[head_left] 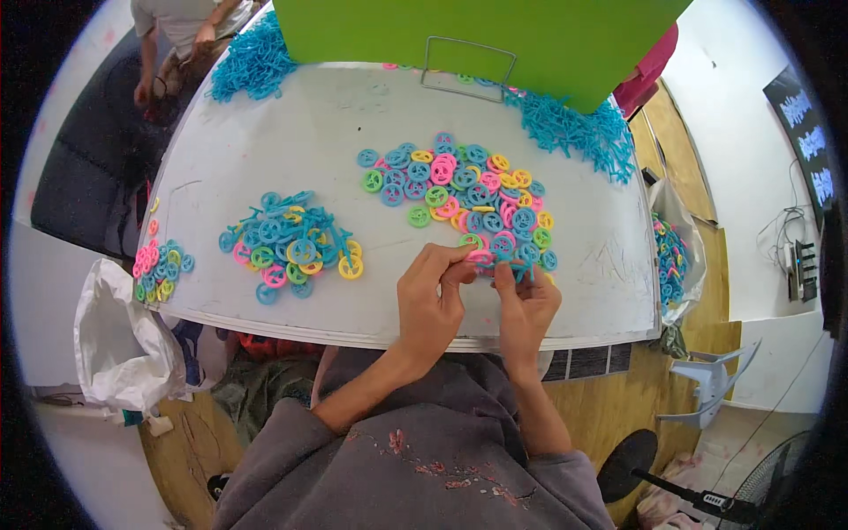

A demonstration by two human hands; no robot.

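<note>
hands (pixel 477 291) pinching pink ring (pixel 480 257), bag (pixel 685 231) of rings

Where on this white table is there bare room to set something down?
Bare: the table top left, between the blue stick heap and the assembled cluster; also the strip between that cluster and the loose ring pile. Crowded: around both hands, left hand and right hand, and the back right heap.
</note>
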